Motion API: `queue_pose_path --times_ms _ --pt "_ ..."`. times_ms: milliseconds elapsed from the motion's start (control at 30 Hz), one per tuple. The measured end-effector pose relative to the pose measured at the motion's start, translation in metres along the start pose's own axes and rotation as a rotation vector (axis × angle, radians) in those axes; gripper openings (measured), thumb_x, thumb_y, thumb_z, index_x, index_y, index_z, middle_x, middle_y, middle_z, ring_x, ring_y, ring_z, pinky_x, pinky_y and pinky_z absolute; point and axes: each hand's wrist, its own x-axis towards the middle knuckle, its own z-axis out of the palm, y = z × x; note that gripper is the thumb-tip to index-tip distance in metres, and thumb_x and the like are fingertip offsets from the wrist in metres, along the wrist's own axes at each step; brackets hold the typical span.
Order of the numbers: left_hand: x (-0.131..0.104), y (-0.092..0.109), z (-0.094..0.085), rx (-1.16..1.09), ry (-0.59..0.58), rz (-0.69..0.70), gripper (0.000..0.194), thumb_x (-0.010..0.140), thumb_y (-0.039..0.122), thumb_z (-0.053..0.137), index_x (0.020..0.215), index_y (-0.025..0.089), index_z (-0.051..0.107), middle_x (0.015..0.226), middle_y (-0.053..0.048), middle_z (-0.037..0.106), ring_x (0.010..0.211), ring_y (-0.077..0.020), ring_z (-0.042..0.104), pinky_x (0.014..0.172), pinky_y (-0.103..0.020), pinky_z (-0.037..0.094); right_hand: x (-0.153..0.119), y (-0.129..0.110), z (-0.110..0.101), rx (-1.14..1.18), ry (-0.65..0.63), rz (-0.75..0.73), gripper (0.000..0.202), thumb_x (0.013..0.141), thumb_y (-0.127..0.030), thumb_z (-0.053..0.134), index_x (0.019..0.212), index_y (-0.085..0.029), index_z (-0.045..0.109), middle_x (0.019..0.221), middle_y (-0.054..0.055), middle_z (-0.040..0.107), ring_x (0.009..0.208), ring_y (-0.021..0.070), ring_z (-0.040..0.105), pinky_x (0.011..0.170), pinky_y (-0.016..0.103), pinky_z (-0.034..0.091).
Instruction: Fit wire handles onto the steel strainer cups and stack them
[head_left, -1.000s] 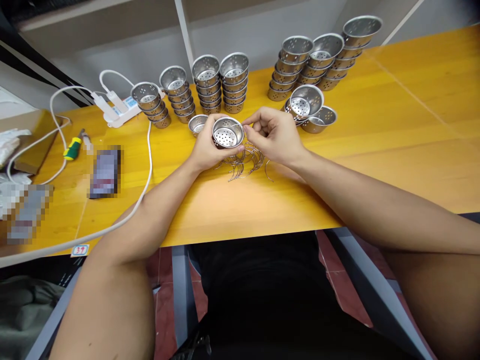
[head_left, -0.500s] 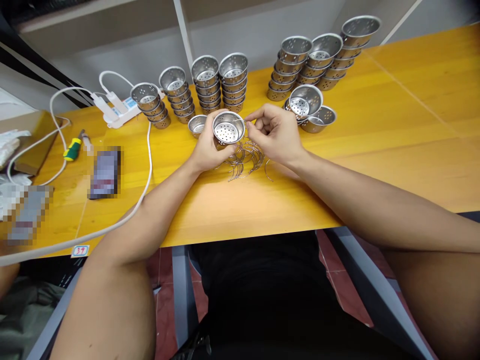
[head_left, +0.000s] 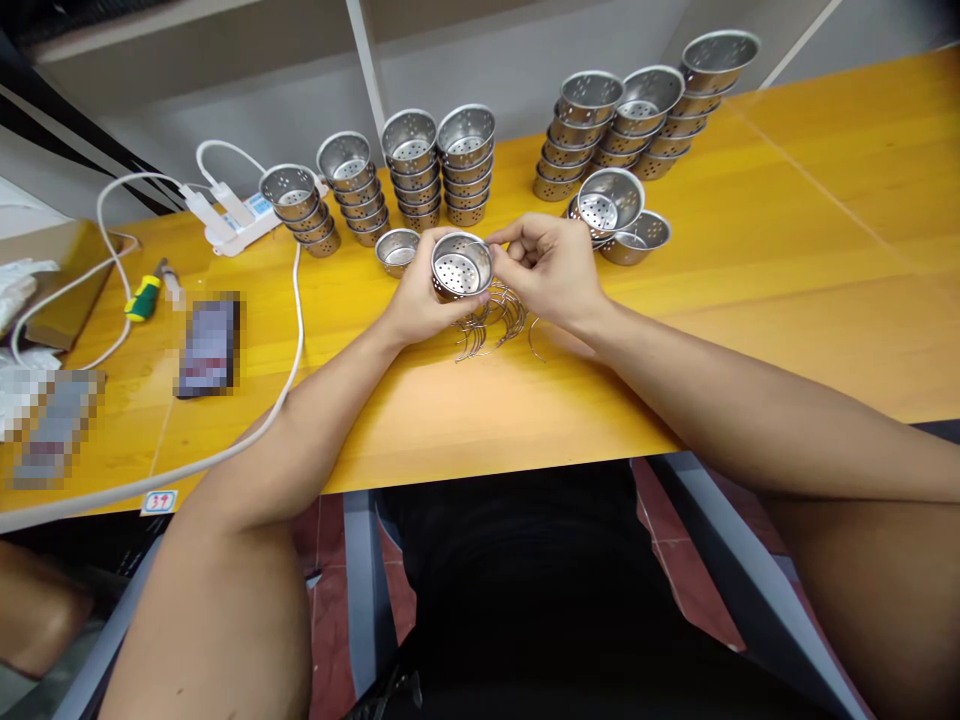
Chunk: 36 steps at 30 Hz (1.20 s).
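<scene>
Currently, the left hand [head_left: 421, 296] is curled round one perforated cup [head_left: 460, 275], thumb along its near side, and holds it tilted, above the table [head_left: 787, 310]. The right hand [head_left: 556, 265] is just to the cup's right, thumb and forefinger brought almost together at the rim, the other fingers folded in; whether a wire or the rim itself sits between the tips cannot be told.

Just beyond the left hand stands one loose cup [head_left: 394, 254], partly covered by that hand. Farther off behind it rise four stacks [head_left: 412, 185]. Beyond the right hand are three stacks [head_left: 643, 115], and just past its knuckles two more cups show plainly, a raised one [head_left: 609, 205] and a lower one [head_left: 637, 243]; what supports the raised cup is mostly hidden.

Under both hands lies a tangle of curved wires [head_left: 510, 312], too overlapped to count, with one single wire [head_left: 531, 344] set apart on the near side of the right hand. Well left of the left hand are one screwdriver [head_left: 144, 298] and two pixelated objects [head_left: 206, 348], unreadable. Another person's limb [head_left: 37, 612] is cut off by the left edge.
</scene>
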Motion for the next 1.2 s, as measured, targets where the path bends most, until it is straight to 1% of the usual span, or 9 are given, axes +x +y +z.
queue_pose_path --times_ms 100,367,600,800,867,933,1033,1100,1200 --pt "0.000 0.007 -0.001 0.005 -0.027 -0.005 0.109 0.092 0.083 0.087 0.169 0.034 0.029 0.156 -0.012 0.059 0.146 -0.0340 0.070 0.131 -0.060 0.057 0.000 -0.001 0.001 -0.007 0.005 0.020 0.042 0.101 -0.062 0.089 0.102 -0.022 0.080 0.070 0.000 0.060 0.062 0.0130 0.047 0.059 0.031 0.040" --pt "0.001 0.014 0.001 0.002 0.005 -0.090 0.109 0.081 0.086 0.095 0.158 0.031 0.040 0.147 -0.010 0.064 0.137 -0.0317 0.075 0.121 -0.055 0.063 -0.001 0.000 0.002 -0.020 -0.010 0.064 0.029 0.102 -0.050 0.086 0.103 -0.022 0.079 0.072 0.000 0.062 0.062 0.0139 0.046 0.060 0.033 0.040" --pt "0.003 0.020 0.003 0.026 0.049 -0.105 0.109 0.077 0.089 0.095 0.154 0.031 0.044 0.142 -0.009 0.067 0.132 -0.0303 0.076 0.117 -0.052 0.064 -0.001 0.004 0.005 -0.011 0.010 0.048 0.038 0.099 -0.062 0.087 0.100 -0.025 0.077 0.068 -0.001 0.058 0.060 0.0158 0.044 0.059 0.035 0.036" --pt "0.003 0.028 0.001 0.086 0.058 -0.141 0.106 0.080 0.091 0.091 0.154 0.028 0.049 0.140 -0.010 0.070 0.130 -0.0313 0.076 0.123 -0.055 0.061 -0.001 -0.010 0.007 0.027 0.014 0.039 0.046 0.100 -0.072 0.084 0.107 -0.026 0.076 0.067 -0.002 0.055 0.061 0.0162 0.044 0.062 0.035 0.040" --pt "0.003 0.030 0.000 0.055 0.051 -0.147 0.102 0.084 0.093 0.086 0.153 0.026 0.051 0.138 -0.010 0.071 0.126 -0.0301 0.077 0.120 -0.054 0.063 0.001 -0.016 0.002 0.083 -0.031 0.018 0.055 0.100 -0.081 0.080 0.105 -0.027 0.076 0.073 0.002 0.062 0.065 0.0175 0.049 0.061 0.035 0.042" --pt "0.002 0.029 -0.001 -0.016 0.044 -0.149 0.094 0.088 0.092 0.082 0.148 0.026 0.054 0.133 -0.008 0.072 0.118 -0.0262 0.079 0.110 -0.049 0.067 0.002 -0.021 -0.005 0.144 -0.134 0.010 0.064 0.097 -0.090 0.079 0.105 -0.026 0.078 0.084 0.005 0.070 0.067 0.0173 0.053 0.059 0.034 0.044" --pt "0.003 0.028 -0.004 -0.103 0.033 -0.137 0.086 0.092 0.089 0.082 0.145 0.027 0.054 0.128 -0.006 0.072 0.111 -0.0217 0.080 0.101 -0.042 0.068 0.004 -0.024 -0.013 0.220 -0.289 0.046 0.071 0.085 -0.092 0.091 0.111 -0.027 0.079 0.094 0.006 0.075 0.065 0.0145 0.051 0.057 0.033 0.043" --pt "0.004 0.026 -0.004 -0.113 0.026 -0.118 0.090 0.090 0.089 0.085 0.147 0.028 0.052 0.131 -0.006 0.070 0.114 -0.0219 0.080 0.103 -0.043 0.069 0.004 -0.023 -0.014 0.259 -0.319 0.074 0.073 0.076 -0.089 0.099 0.107 -0.027 0.078 0.091 0.004 0.072 0.065 0.0143 0.051 0.056 0.033 0.043" --pt "0.005 0.023 -0.002 -0.095 0.018 -0.090 0.096 0.088 0.090 0.086 0.153 0.030 0.046 0.135 -0.006 0.067 0.121 -0.0245 0.081 0.110 -0.050 0.069 0.004 -0.022 -0.008 0.304 -0.295 0.100 0.074 0.071 -0.089 0.102 0.097 -0.027 0.071 0.083 0.002 0.068 0.066 0.0160 0.053 0.056 0.033 0.045"
